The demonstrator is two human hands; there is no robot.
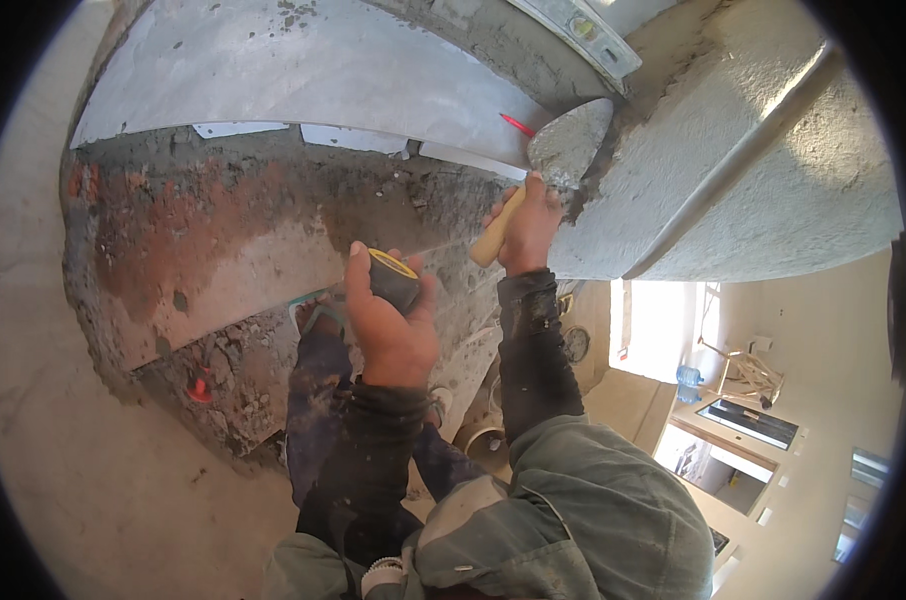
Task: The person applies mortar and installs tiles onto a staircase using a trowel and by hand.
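My left hand (398,345) is closed around a black tape measure (394,284) with a yellow rim, held up over the rough step. My right hand (535,228) grips the pale wooden handle of a trowel (576,138), whose blade is smeared with grey mortar. The blade points away from me, at the right end of a long pale slab (313,65). Close beside it on the slab lies a red pencil or marker (517,125). White pieces (353,138) show under the slab's near edge, along the mortar bed.
A spirit level (583,38) rests at the far right. Brick and mortar (213,225) are exposed on the near side. A red object (201,386) lies among rubble near my feet. Rough plaster wall (733,150) rises at right; a bucket (484,445) stands below my right arm.
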